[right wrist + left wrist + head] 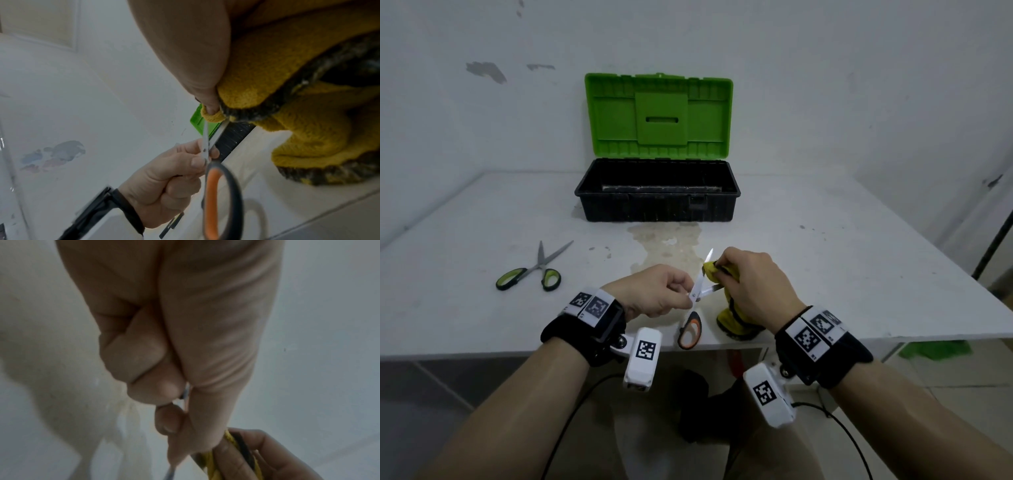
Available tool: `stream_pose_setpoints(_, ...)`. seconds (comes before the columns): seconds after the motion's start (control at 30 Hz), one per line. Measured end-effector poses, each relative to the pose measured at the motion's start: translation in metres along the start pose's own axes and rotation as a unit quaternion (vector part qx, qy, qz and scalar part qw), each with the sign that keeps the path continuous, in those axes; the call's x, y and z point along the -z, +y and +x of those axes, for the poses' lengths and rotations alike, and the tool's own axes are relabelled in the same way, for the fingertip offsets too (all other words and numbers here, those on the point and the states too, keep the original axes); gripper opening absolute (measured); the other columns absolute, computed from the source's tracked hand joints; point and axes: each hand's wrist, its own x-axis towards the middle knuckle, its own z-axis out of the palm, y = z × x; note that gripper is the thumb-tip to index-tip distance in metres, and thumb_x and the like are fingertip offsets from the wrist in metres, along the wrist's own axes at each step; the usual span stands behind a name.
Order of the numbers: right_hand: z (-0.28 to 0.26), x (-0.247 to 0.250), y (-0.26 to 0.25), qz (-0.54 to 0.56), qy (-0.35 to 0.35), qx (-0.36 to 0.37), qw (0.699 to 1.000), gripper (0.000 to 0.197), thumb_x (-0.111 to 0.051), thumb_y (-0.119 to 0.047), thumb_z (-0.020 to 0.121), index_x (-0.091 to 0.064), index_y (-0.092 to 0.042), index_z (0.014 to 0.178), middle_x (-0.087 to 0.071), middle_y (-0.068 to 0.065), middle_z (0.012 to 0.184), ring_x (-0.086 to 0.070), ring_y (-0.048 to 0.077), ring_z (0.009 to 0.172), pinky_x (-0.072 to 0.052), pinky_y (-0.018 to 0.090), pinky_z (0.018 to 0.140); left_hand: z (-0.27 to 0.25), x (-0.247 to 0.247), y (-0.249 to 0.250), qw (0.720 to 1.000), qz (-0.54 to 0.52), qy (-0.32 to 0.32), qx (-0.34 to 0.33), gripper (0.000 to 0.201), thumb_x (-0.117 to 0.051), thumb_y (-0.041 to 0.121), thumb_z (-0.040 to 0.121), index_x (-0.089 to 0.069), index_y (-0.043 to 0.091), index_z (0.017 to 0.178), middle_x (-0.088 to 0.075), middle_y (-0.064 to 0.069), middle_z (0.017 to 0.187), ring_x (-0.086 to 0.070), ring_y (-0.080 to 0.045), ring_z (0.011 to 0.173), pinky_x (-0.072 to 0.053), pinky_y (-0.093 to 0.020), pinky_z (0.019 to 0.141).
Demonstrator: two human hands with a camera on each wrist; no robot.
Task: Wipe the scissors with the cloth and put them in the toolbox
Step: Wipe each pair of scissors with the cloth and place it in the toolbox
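Orange-and-black-handled scissors (693,301) hang above the table's front edge, blades spread, one handle loop (222,194) pointing down. My left hand (686,295) pinches them at the pivot (205,151) between thumb and fingers (164,386). My right hand (717,266) grips a yellow cloth (732,322) with a dark edge and pinches a fold (212,116) of it onto the blades. The upright blade's tip (710,255) sticks out past the cloth. The toolbox (657,205) stands at the back of the table, black, with its green lid (659,113) up.
A second pair of scissors (534,270) with green-and-black handles lies on the white table (859,260) to the left, blades slightly apart. A pale stain (667,243) spreads in front of the toolbox. A white wall stands behind.
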Motion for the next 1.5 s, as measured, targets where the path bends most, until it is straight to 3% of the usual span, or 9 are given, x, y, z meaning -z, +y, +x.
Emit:
stream_pose_setpoints(0.13, -0.001, 0.002, -0.002, 0.004, -0.006, 0.004, 1.000, 0.024, -0.055, -0.045, 0.094, -0.061, -0.022, 0.098, -0.069, 0.001, 0.091, -0.062, 0.026, 0.083, -0.054, 0.042, 0.070, 0.000, 0.003, -0.002, 1.000, -0.006, -0.002, -0.008, 0.007, -0.072, 0.005, 0.088, -0.065, 0.003, 0.089, -0.051, 0.000, 0.059, -0.033, -0.011, 0.042, -0.022, -0.020, 0.039)
stream_pose_setpoints(0.27, 0.000, 0.005, -0.005, 0.003, -0.012, 0.027, 1.000, 0.022, -0.056, -0.042, 0.094, -0.062, -0.021, 0.098, -0.069, 0.000, 0.093, -0.061, 0.024, 0.085, -0.053, 0.041, 0.072, -0.001, 0.005, 0.001, 1.000, 0.010, -0.012, 0.001, 0.025, -0.058, 0.016, 0.100, -0.055, 0.008, 0.076, -0.042, 0.004, 0.047, -0.030, -0.008, 0.038, -0.023, -0.019, 0.038)
stream_pose_setpoints(0.47, -0.003, 0.001, -0.014, -0.033, -0.045, 0.137, 0.989, 0.008, -0.059, -0.028, 0.093, -0.063, -0.026, 0.100, -0.063, -0.008, 0.095, -0.056, 0.017, 0.091, -0.051, 0.039, 0.070, -0.002, 0.003, 0.004, 0.998, 0.011, -0.051, -0.017, 0.017, -0.056, 0.012, 0.099, -0.061, 0.009, 0.083, -0.048, 0.002, 0.058, -0.033, -0.006, 0.039, -0.023, -0.017, 0.037)
stream_pose_setpoints(0.57, 0.000, -0.002, -0.020, -0.024, -0.022, 0.098, 0.995, 0.013, -0.054, -0.036, 0.095, -0.061, -0.025, 0.097, -0.063, -0.006, 0.093, -0.059, 0.020, 0.088, -0.050, 0.039, 0.068, -0.002, 0.000, 0.004, 0.997, 0.043, -0.059, -0.031, 0.026, -0.059, 0.014, 0.099, -0.057, 0.012, 0.073, -0.049, 0.005, 0.054, -0.035, -0.008, 0.041, -0.025, -0.018, 0.038)
stream_pose_setpoints(0.77, 0.009, 0.001, -0.025, 0.024, 0.054, 0.036, 0.998, 0.020, -0.053, -0.042, 0.096, -0.062, -0.023, 0.096, -0.065, -0.004, 0.092, -0.060, 0.022, 0.082, -0.052, 0.040, 0.069, -0.001, -0.001, 0.003, 0.999, 0.026, -0.035, -0.011, 0.030, -0.059, 0.019, 0.099, -0.055, 0.013, 0.070, -0.051, 0.004, 0.056, -0.035, -0.008, 0.043, -0.022, -0.020, 0.040)
stream_pose_setpoints(0.9, -0.004, -0.002, -0.024, 0.001, -0.006, 0.081, 0.997, 0.018, -0.053, -0.039, 0.096, -0.065, -0.026, 0.098, -0.063, -0.006, 0.093, -0.060, 0.019, 0.083, -0.053, 0.040, 0.070, -0.002, 0.005, 0.003, 1.000, -0.011, -0.007, -0.004, 0.025, -0.052, 0.014, 0.101, -0.061, 0.011, 0.078, -0.049, 0.005, 0.055, -0.032, -0.006, 0.040, -0.021, -0.017, 0.037)
stream_pose_setpoints(1.13, -0.025, -0.005, -0.021, -0.107, -0.100, 0.141, 0.979, 0.018, -0.047, -0.034, 0.099, -0.065, -0.032, 0.105, -0.054, -0.008, 0.097, -0.059, 0.018, 0.086, -0.052, 0.035, 0.063, 0.000, 0.005, 0.002, 0.998, 0.006, 0.054, -0.034, 0.036, -0.053, 0.019, 0.102, -0.053, 0.015, 0.066, -0.049, 0.004, 0.055, -0.033, -0.008, 0.042, -0.023, -0.019, 0.039)
stream_pose_setpoints(1.37, -0.025, -0.005, -0.030, -0.147, -0.083, 0.137, 0.976, 0.016, -0.048, -0.025, 0.098, -0.061, -0.022, 0.107, -0.049, -0.003, 0.094, -0.059, 0.023, 0.086, -0.036, 0.030, 0.052, 0.004, -0.003, 0.009, 0.991, 0.043, 0.106, -0.063, 0.038, -0.053, 0.021, 0.101, -0.052, 0.018, 0.063, -0.051, 0.003, 0.058, -0.038, -0.010, 0.047, -0.029, -0.021, 0.045)
stream_pose_setpoints(1.5, -0.036, -0.003, -0.032, -0.138, -0.118, 0.137, 0.974, 0.022, -0.045, -0.026, 0.099, -0.064, -0.023, 0.108, -0.054, -0.003, 0.105, -0.059, 0.022, 0.094, -0.036, 0.031, 0.059, 0.004, 0.005, 0.007, 0.988, 0.016, 0.143, -0.055, 0.033, -0.053, 0.021, 0.101, -0.057, 0.015, 0.069, -0.052, 0.002, 0.061, -0.038, -0.011, 0.047, -0.029, -0.021, 0.044)
